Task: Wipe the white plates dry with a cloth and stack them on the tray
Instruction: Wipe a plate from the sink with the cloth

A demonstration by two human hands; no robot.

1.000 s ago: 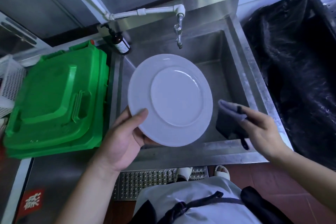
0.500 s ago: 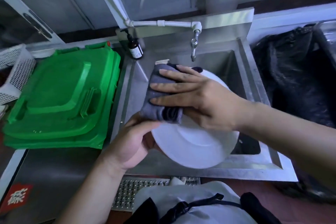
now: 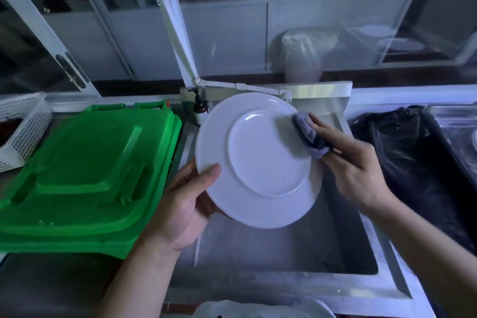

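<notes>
- Stainless-steel sink (image 3: 284, 253) fills the near ground, its basin lying below both hands; a pale garment edge shows at the bottom of the view.
- Left hand (image 3: 180, 204) grips the white plate (image 3: 258, 160) at its lower-left rim, thumb curled over the upturned face and fingers hidden behind; the plate is held tilted above the basin, touching no surface.
- Right hand (image 3: 353, 165) pinches a folded grey cloth (image 3: 309, 137) and presses it against the plate's right rim. Judged from this, the wiping of this plate is under way and not finished.
- Green plastic lids (image 3: 85, 175) lie stacked on the counter to the left, with a white perforated basket (image 3: 23, 131) beyond them.
- Black bag-lined bin (image 3: 402, 152) stands to the right of the sink.
- Brown pump bottle (image 3: 200, 108) and a white water pipe (image 3: 242, 86) sit behind the plate, before the glazed cabinets.
- No tray and no stack of dried plates can be identified, so stacking appears still to come.
</notes>
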